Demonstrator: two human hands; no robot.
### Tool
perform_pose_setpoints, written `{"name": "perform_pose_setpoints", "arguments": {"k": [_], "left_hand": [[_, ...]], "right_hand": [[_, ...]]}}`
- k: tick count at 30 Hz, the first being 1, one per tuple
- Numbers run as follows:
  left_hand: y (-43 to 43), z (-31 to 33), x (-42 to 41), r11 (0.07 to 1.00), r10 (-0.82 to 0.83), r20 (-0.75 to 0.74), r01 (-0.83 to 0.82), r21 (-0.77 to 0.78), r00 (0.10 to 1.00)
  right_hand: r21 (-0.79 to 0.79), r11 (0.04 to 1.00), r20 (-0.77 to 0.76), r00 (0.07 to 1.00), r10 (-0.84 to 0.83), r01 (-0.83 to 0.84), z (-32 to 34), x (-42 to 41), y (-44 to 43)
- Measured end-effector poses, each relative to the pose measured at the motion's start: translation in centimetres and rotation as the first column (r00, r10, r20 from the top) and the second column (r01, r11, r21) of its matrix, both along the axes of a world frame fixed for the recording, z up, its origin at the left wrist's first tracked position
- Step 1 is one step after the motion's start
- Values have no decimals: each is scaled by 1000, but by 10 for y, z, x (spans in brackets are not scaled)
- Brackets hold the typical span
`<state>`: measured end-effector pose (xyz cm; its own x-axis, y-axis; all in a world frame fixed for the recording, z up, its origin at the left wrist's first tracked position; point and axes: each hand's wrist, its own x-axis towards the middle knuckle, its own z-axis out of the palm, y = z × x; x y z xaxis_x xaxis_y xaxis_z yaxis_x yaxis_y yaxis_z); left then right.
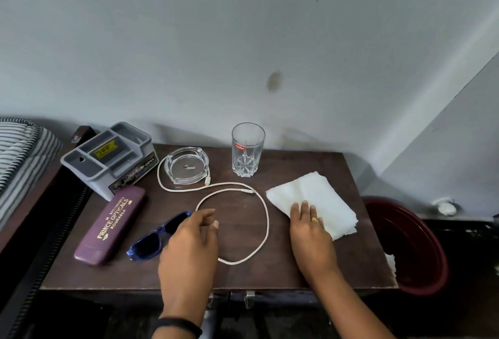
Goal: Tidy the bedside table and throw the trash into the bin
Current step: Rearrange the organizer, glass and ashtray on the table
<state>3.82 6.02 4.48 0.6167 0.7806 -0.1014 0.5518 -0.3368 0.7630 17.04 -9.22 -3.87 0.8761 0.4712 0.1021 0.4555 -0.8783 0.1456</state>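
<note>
Here, right hand flat on tissue, left hand loosely open above sunglasses.

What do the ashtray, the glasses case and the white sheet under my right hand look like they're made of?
Ashtray: clear, glossy, thick-walled, likely glass. Glasses case: maroon, dull sheen, gold print, probably plastic or leatherette. White sheet: soft, matte, layered edges, tissue paper or thin cloth.

White tissue flat on table, red bin beside
</note>
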Motion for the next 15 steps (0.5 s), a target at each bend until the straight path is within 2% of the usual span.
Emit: {"name": "perform_pose_setpoints", "arguments": {"k": [2, 3, 5, 7, 9, 11, 13, 15], "left_hand": [[11, 1, -1, 997, -19, 35, 16, 73, 999], [20, 2, -1, 984, -37, 51, 28, 176, 998], [48, 4, 3, 895, -47, -1, 43, 444, 999], [86, 8, 12, 797, 15, -83, 38, 603, 996], [127, 12, 25, 772, 86, -180, 49, 634, 980], [165, 12, 34, 796, 135, -325, 93, 598, 936], [189, 12, 39, 806, 114, -465, 192, 560, 878], [201, 9, 41, 766, 73, -514, 281, 577, 855]], "right_hand": [[2, 1000, -1, 1000, -24, 24, -1, -3, 0], [-4, 999, -1, 999, -36, 36, 0, -3, 1], [-32, 998, 9, 998, -55, 56, -1, -2, 4], [-35, 997, 16, 998, -68, 69, -4, -2, 6], [-32, 997, 21, 997, -75, 75, -7, -1, 7], [-34, 996, 15, 997, -80, 81, -7, -1, 9], [-32, 995, 2, 996, -92, 92, -7, -2, 11], [-29, 994, -17, 994, -107, 107, -7, -2, 13]]}}
